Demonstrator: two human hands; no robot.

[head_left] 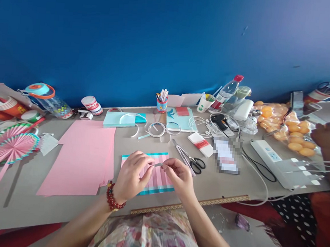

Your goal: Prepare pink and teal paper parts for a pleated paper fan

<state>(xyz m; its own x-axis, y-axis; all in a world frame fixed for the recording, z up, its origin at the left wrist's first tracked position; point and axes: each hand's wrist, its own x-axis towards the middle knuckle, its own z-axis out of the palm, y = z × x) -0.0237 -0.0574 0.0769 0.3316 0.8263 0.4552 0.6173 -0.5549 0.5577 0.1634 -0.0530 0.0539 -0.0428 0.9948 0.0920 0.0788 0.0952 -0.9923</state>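
My left hand [133, 176] and my right hand [178, 174] meet over a pleated pink and teal paper sheet [160, 178] at the table's near edge. Both pinch the ends of a small white strip of paper or tape [158, 164] stretched between their fingertips. A red bead bracelet [112, 197] circles my left wrist. The pleated sheet lies flat, partly hidden under both hands.
Pink paper sheets [85, 159] lie to the left, folded paper fans [9, 145] further left. Scissors [190, 159] rest just right of my hands, with a power strip [276, 162], cables, a glue gun [219, 120], a pen cup [161, 102], bottle and orange balls [293, 129] behind. Another person's hand [329, 142] is at right.
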